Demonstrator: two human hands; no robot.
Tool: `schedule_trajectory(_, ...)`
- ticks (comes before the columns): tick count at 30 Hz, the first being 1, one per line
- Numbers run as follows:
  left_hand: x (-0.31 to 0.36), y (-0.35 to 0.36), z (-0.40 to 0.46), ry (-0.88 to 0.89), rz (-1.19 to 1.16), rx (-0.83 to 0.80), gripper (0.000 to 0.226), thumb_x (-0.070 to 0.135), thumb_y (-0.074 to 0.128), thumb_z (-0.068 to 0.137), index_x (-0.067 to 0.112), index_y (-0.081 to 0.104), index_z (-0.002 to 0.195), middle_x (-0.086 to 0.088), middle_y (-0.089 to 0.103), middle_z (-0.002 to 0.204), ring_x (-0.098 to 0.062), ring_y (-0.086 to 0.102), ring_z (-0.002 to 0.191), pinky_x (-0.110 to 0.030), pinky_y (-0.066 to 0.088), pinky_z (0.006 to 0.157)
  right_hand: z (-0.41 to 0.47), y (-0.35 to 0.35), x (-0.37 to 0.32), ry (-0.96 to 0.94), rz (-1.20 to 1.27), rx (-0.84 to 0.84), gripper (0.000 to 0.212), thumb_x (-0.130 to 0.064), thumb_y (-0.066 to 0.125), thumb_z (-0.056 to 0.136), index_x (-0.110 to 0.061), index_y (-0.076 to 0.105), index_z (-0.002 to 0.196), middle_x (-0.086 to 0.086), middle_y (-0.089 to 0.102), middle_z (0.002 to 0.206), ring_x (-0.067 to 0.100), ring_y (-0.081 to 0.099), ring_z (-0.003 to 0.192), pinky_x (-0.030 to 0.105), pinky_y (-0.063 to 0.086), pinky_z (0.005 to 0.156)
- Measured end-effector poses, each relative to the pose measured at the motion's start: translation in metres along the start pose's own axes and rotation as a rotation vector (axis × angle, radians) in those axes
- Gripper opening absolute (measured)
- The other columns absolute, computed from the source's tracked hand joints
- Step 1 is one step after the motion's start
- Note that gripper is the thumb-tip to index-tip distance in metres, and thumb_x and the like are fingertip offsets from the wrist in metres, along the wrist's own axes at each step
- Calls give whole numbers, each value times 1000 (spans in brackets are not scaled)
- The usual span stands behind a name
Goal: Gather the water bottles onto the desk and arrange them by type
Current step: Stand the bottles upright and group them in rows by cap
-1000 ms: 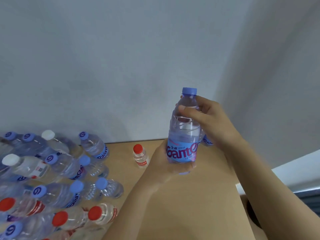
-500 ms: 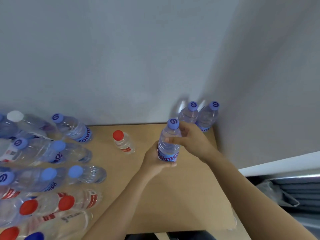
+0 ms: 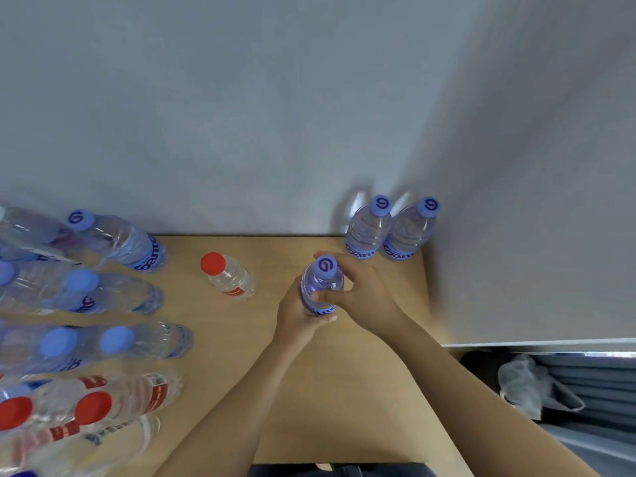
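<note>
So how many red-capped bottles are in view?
3: a small one standing alone mid-desk, and two lying at lower left. More may be cut off at the left edge.

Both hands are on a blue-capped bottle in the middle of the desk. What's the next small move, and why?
Probably slide the held bottle back and right, beside the two blue-capped bottles standing in the desk's far right corner. It matches their type, and both the left hand and right hand grip it upright.
</note>
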State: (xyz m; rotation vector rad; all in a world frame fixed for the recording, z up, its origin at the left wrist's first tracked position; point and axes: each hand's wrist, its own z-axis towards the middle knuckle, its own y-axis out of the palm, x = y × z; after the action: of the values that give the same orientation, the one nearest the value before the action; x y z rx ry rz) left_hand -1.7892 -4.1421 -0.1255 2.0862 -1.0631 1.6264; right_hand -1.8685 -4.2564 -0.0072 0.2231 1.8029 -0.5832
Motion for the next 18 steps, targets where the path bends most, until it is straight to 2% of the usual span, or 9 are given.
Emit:
schedule_trajectory(1, 0, 0, 2, 12, 6, 6, 68, 16, 82, 52, 26, 60, 116, 14, 69, 104, 8, 64, 93, -8, 46, 77, 0, 1, 0, -9, -5, 3, 41, 2, 79, 73, -22, 65, 103, -12, 63, 107, -14, 57, 87, 1, 40, 79)
schedule_trajectory(3, -1, 0, 8, 44, 5, 1, 68, 15, 78, 55, 20, 60, 121, 12, 68, 108, 8, 63, 98, -8, 45, 79, 2, 1, 1, -24, -8, 7, 43, 4, 78, 71, -20, 66, 105, -14, 62, 108, -13, 57, 88, 0, 40, 78)
schedule_trajectory(5, -2, 1, 15, 85, 7, -16, 66, 12, 77, 60, 10, 60, 124, 3, 68, 114, -1, 63, 107, -13, 47, 85, 5, 1, 1, -20, -8, 15, 46, 4, 78, 70, -23, 65, 105, -11, 66, 102, -12, 56, 88, 1, 40, 78)
schedule_trajectory(7, -2, 2, 21, 119, 3, -37, 63, 6, 77, 65, 7, 58, 125, -1, 66, 117, -5, 62, 110, -16, 47, 87, 9, 0, 1, -28, -23, 26, 54, 4, 78, 70, -32, 63, 106, -14, 66, 105, -15, 55, 92, 1, 40, 79)
schedule_trajectory(11, 1, 4, 33, 228, 42, -46, 59, 11, 73, 69, 8, 57, 125, 1, 65, 118, -7, 61, 113, -14, 45, 88, 19, -2, 4, -67, -76, 54, 50, 1, 80, 70, -23, 66, 111, -9, 60, 111, -15, 51, 96, 2, 39, 82)
schedule_trajectory(13, 8, 5, 41, 287, 31, -55, 55, 6, 72, 69, 17, 59, 121, 3, 66, 112, -12, 63, 109, -22, 49, 85, 25, -3, 5, -63, -151, 69, 53, -5, 80, 72, -20, 65, 120, -6, 51, 119, -14, 47, 102, 1, 36, 86)
schedule_trajectory(15, 16, 7, 50, 358, 37, -61, 52, -5, 71, 68, 25, 62, 109, 1, 67, 100, -21, 66, 96, -37, 55, 77, 30, -4, 6, -60, -215, 81, 55, -9, 79, 75, -19, 62, 126, -3, 47, 122, -8, 46, 104, 0, 34, 86)
schedule_trajectory(16, 18, 7, 55, 383, 49, -50, 48, -5, 70, 66, 24, 63, 104, -1, 67, 95, -25, 66, 91, -45, 55, 74, 33, -5, 6, -58, -235, 85, 56, -10, 78, 77, -19, 60, 129, -3, 46, 122, -5, 46, 104, 0, 34, 86)
schedule_trajectory(18, 19, 9, 63, 400, 61, -18, 38, 2, 70, 65, 19, 64, 98, -3, 68, 88, -29, 66, 84, -50, 54, 70, 39, -6, 5, -46, -252, 90, 59, -13, 77, 79, -20, 56, 134, -6, 45, 121, 1, 46, 107, 1, 35, 85)
